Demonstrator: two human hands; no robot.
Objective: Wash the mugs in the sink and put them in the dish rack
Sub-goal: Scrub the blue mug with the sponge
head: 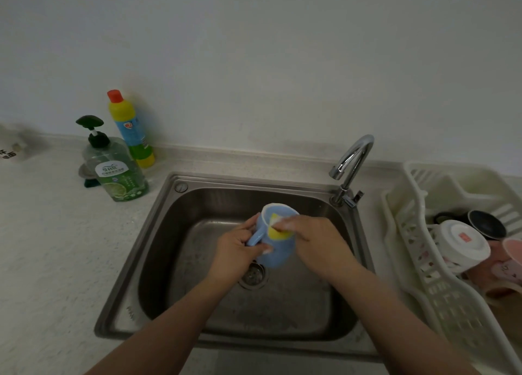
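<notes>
Two bare arms reach forward from the near edge, over the front rim of the sink (158, 219). Left hand (237, 250) curls around the handle of a blue mug (278, 250) and holds it up over the drain (253, 275), not resting on the sink floor. Right hand (313, 236) pinches a yellow sponge (278, 233) and presses it against the mug at its rim, partly inside the open mouth. A bit of white foam sits on the fingers. So the step in hand looks like scrubbing this mug with soap.

Just past the hands stands the tap (353, 162), at the back right corner of the sink. No water runs from it that I can see. Next, the mug likely needs a rinse, so one hand would have to let go and turn the tap on. A soapy mug is slippy, so the hold on the handle should stay firm.

Off to the right sits the white rack (409, 233) on the surface (56, 247). It already holds a white mug (460, 242), a dark mug (487, 223) and a pink mug (508, 261), mostly upside down. Free space shows at the back of the rack for the blue one.

At the back left stand a green soap pump bottle (115, 168) and a tall yellow bottle (131, 128), near the wall.
</notes>
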